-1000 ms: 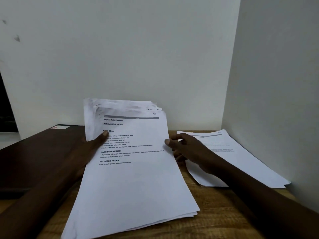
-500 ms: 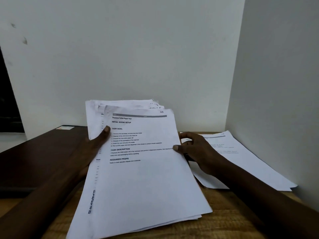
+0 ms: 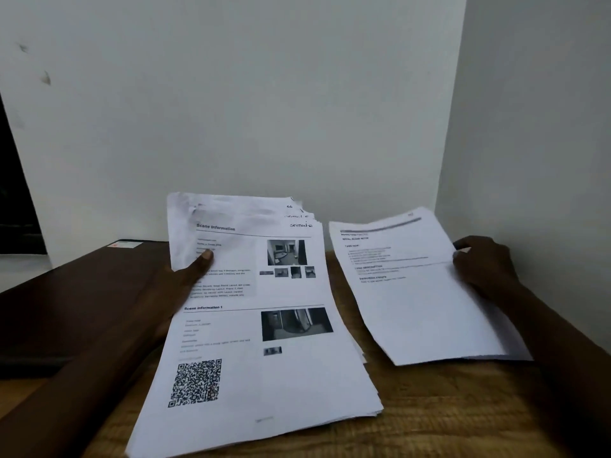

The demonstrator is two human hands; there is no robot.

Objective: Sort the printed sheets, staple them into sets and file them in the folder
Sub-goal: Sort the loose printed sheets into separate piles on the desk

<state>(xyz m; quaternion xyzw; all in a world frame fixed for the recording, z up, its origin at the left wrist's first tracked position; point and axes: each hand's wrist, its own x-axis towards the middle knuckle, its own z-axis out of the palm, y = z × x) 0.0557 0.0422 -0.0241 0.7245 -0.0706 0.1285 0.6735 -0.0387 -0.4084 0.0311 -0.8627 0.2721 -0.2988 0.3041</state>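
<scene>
My left hand [image 3: 178, 285] grips a thick stack of printed sheets [image 3: 264, 325] at its left edge, thumb on top. The stack tilts up off the wooden table, and its top page shows "Scene Information", small photos and a QR code. My right hand [image 3: 482, 269] holds a single text sheet [image 3: 413, 292] by its right edge, apart from the stack and off to the right. Beneath that sheet, the edges of other white pages [image 3: 519, 345] on the table peek out.
A dark brown folder [image 3: 66, 309] lies flat on the left part of the wooden table [image 3: 429, 418]. White walls close in behind and on the right, forming a corner. A dark opening shows at the far left.
My right hand has pulled the top text sheet off the stack and carried it to the right. The "Scene Information" page is now uncovered on top of the stack.
</scene>
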